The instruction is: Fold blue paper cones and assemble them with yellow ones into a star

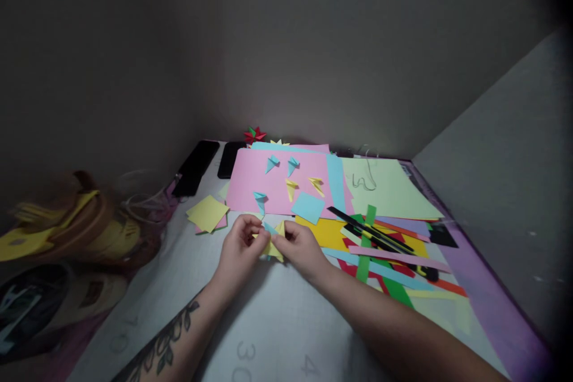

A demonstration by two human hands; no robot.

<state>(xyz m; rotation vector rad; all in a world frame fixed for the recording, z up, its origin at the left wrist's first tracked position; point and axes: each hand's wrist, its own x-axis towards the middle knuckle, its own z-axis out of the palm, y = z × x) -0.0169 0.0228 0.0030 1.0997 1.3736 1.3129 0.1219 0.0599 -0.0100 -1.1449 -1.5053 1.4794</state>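
Note:
Over the white table, my left hand [242, 249] and my right hand [301, 246] pinch a small yellow and blue folded paper piece [274, 245] between thumbs and fingers. Parts of that piece are hidden behind the fingertips. Just beyond, on a pink paper sheet [244, 176], lie folded blue paper pieces [272, 163] and folded yellow paper pieces [291, 189]. A flat blue paper square [308, 208] rests at the sheet's near edge. To the left of my hands sits a pile of yellow paper squares [208, 213], with pink showing beneath.
On the right lie several coloured paper strips [398, 259] and a black-and-yellow cutter [385, 239], beside pale green sheets [385, 185]. Two dark phones [199, 161] lie at the back left, near a red-and-green paper star [255, 135]. Yellow-brown bags or containers [96, 221] stand left of the table.

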